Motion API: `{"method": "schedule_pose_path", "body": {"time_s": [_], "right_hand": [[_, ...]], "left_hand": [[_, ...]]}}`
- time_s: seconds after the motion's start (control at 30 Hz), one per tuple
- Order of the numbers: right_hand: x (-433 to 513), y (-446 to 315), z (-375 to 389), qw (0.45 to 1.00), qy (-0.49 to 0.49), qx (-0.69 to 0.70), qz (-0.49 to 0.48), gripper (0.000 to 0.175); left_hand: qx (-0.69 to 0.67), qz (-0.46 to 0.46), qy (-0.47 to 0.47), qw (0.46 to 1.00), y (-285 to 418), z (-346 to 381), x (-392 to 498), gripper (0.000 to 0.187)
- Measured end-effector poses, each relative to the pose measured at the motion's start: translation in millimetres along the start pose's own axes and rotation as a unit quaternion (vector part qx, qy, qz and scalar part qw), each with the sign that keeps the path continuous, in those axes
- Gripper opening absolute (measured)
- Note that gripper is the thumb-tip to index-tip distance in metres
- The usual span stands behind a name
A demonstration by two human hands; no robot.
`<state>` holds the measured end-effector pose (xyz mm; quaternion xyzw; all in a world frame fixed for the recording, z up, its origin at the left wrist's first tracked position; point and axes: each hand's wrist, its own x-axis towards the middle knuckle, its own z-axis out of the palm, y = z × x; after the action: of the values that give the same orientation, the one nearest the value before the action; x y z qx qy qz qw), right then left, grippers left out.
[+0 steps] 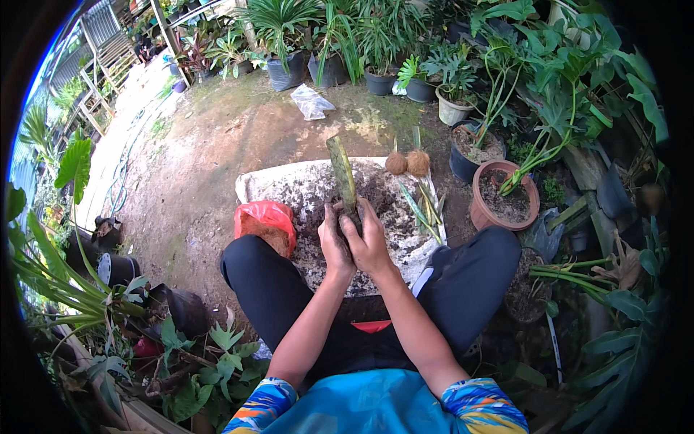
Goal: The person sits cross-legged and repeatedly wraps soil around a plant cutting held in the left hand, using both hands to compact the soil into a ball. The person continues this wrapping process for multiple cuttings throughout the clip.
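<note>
Between my cupped palms is a dark clump of soil (352, 221) around the base of a thick green leaf cutting (342, 171). The leaf stands up from the clump, tilted slightly left at its top. My left hand (335, 244) presses the clump from the left; my right hand (370, 238) wraps it from the right with its thumb across the front. Under my hands lies a white sack sheet (260, 182) strewn with loose dark soil (314, 211). A red plastic bag (265, 211) of brown fibre (271, 236) sits on its left edge.
Two fibre-wrapped balls with upright leaf pieces, a darker one (396, 163) and a lighter one (418, 163), stand at the sheet's far right corner. Several leaf cuttings (425, 211) lie nearer. A terracotta-coloured pot (480, 209) and a black pot (461, 163) stand right; a clear plastic bag (312, 102) lies beyond.
</note>
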<state>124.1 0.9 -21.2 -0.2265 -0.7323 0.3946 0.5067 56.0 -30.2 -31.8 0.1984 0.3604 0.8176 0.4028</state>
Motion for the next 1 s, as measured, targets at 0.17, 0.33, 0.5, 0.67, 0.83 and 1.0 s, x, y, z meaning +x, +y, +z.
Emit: {"method": "schedule_pose_path", "body": {"time_s": [0.17, 0.33, 0.5, 0.67, 0.83, 1.0], "right_hand": [[1, 0, -2, 1.0, 0.01, -0.006, 0.011, 0.043], [4, 3, -12, 0.995, 0.02, -0.053, -0.081, 0.054], [4, 13, -20, 0.966, 0.058, -0.196, -0.159, 0.041], [3, 12, -12, 0.969, 0.1, -0.177, -0.142, 0.035], [2, 1, -17, 0.941, -0.015, -0.296, -0.165, 0.03], [1, 2, -8, 0.944, 0.062, -0.241, -0.218, 0.016]], "left_hand": [[0.012, -0.018, -0.015, 1.0, 3, 3, 2, 0.03], [-0.093, -0.119, -0.003, 0.989, 13, 3, 7, 0.032], [-0.108, -0.203, -0.04, 0.972, 19, 1, 6, 0.04], [-0.129, -0.18, -0.039, 0.974, 14, 1, 6, 0.044], [-0.104, -0.156, 0.024, 0.982, 14, -3, 6, 0.052], [0.033, -0.084, -0.005, 0.996, 7, -2, 0, 0.072]]}}
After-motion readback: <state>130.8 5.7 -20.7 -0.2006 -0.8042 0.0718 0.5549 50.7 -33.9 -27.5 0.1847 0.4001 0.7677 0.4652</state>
